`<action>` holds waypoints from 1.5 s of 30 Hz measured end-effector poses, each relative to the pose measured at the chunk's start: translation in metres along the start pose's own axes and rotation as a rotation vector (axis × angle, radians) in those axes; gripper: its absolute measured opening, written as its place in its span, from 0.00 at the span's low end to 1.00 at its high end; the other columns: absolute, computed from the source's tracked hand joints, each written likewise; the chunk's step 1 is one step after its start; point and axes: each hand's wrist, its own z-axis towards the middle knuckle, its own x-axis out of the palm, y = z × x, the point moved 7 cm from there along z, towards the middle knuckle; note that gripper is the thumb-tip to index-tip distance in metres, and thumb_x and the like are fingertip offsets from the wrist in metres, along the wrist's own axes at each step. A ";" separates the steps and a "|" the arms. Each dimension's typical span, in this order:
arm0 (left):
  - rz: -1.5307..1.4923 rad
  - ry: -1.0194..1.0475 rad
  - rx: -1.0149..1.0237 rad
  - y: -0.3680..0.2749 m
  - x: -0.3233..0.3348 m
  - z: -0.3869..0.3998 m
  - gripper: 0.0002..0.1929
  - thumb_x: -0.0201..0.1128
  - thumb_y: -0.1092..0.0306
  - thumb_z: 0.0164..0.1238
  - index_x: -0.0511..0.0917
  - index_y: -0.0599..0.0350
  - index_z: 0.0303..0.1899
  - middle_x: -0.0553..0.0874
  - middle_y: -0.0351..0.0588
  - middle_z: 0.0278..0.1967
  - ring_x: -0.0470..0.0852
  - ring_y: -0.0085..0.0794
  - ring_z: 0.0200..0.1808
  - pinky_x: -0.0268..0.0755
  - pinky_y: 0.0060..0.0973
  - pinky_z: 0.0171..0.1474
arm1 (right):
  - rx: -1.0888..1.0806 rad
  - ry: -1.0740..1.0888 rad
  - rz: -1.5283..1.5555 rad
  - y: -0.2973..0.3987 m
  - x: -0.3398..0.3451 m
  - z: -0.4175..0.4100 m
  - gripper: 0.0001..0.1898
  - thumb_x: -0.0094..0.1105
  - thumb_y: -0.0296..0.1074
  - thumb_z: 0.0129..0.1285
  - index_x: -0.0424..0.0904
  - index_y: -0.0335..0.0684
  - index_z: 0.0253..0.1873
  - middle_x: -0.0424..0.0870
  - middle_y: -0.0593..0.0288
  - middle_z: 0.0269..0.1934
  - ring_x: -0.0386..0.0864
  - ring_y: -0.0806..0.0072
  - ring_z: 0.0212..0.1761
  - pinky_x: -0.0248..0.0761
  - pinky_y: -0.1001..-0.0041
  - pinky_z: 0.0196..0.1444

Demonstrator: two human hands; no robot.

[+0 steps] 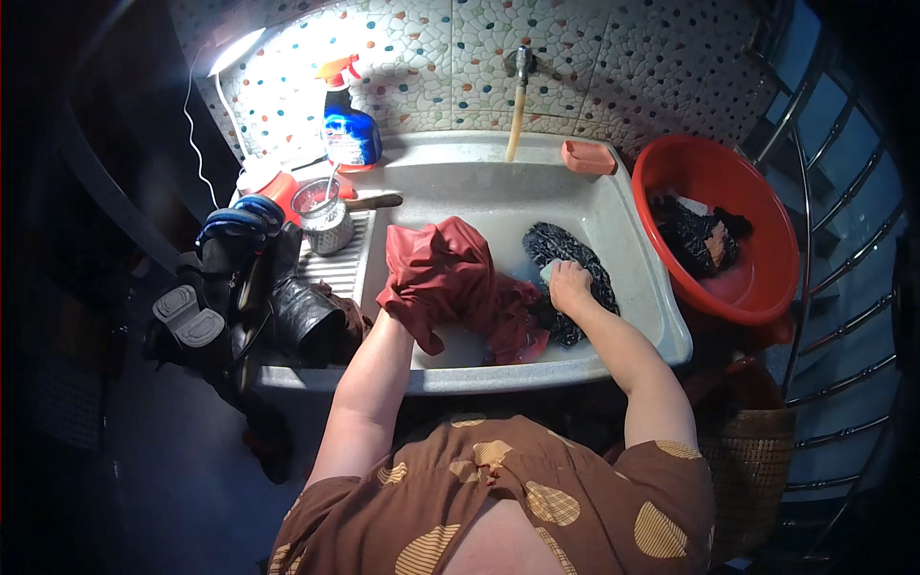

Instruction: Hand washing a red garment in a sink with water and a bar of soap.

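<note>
A wet dark red cloth (pixel 442 266) is draped over my left hand, which is hidden inside it past the wrist. The cloth's lower folds (pixel 514 323) trail into cloudy water in the grey stone-like sink (pixel 460 187). To the right, my right hand (pixel 571 286) grips a pale block (pixel 548 270), probably a bar of soap. It presses the block against a black patterned cloth (pixel 571 248) lying bunched in the sink.
A red plastic basin (pixel 765 273) with dark clothes (pixel 693 230) stands to the right, beside metal railings. Along the sink are a pink soap dish (pixel 588 157), a tap hose (pixel 516 122), a spray bottle (pixel 351 133), a glass jar (pixel 327 223) and black boots (pixel 305 316).
</note>
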 end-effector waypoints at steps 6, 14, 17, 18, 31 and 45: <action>0.689 0.112 0.379 -0.012 -0.017 0.002 0.16 0.57 0.58 0.65 0.71 0.54 0.50 0.78 0.41 0.44 0.76 0.31 0.46 0.68 0.25 0.52 | -0.014 -0.053 0.122 -0.005 -0.004 0.000 0.30 0.55 0.36 0.55 0.57 0.32 0.61 0.71 0.42 0.50 0.73 0.52 0.51 0.72 0.58 0.48; 0.991 0.074 0.544 -0.017 -0.011 0.010 0.14 0.57 0.63 0.66 0.71 0.56 0.50 0.77 0.44 0.44 0.77 0.30 0.46 0.71 0.25 0.51 | 0.376 0.274 1.166 -0.025 0.013 0.031 0.34 0.60 0.43 0.51 0.59 0.26 0.58 0.75 0.36 0.48 0.78 0.62 0.48 0.72 0.65 0.48; 1.113 0.030 0.581 -0.012 -0.024 0.009 0.14 0.57 0.64 0.66 0.71 0.57 0.50 0.77 0.45 0.44 0.77 0.30 0.46 0.72 0.25 0.50 | -0.068 -0.122 1.294 0.041 -0.102 0.006 0.34 0.58 0.43 0.53 0.60 0.27 0.60 0.77 0.38 0.46 0.78 0.60 0.46 0.71 0.67 0.48; 1.110 0.038 0.581 -0.009 -0.026 0.016 0.14 0.57 0.64 0.66 0.71 0.57 0.50 0.77 0.45 0.44 0.77 0.30 0.46 0.72 0.25 0.50 | -0.189 -0.288 1.300 0.059 -0.129 -0.006 0.34 0.58 0.43 0.54 0.58 0.28 0.62 0.76 0.38 0.47 0.78 0.57 0.47 0.70 0.67 0.49; -0.492 0.278 0.098 0.037 -0.022 0.039 0.22 0.50 0.48 0.68 0.75 0.55 0.50 0.80 0.46 0.40 0.77 0.34 0.44 0.70 0.30 0.50 | 0.121 -0.199 1.116 0.058 -0.093 0.067 0.15 0.50 0.36 0.53 0.74 0.31 0.42 0.79 0.49 0.26 0.79 0.56 0.27 0.75 0.61 0.30; -0.398 0.186 -0.017 0.009 -0.047 -0.001 0.19 0.51 0.50 0.67 0.75 0.54 0.48 0.79 0.44 0.40 0.75 0.31 0.44 0.68 0.31 0.51 | -0.503 0.839 2.122 0.098 -0.044 -0.010 0.18 0.53 0.29 0.45 0.74 0.28 0.44 0.81 0.52 0.33 0.81 0.66 0.30 0.78 0.66 0.38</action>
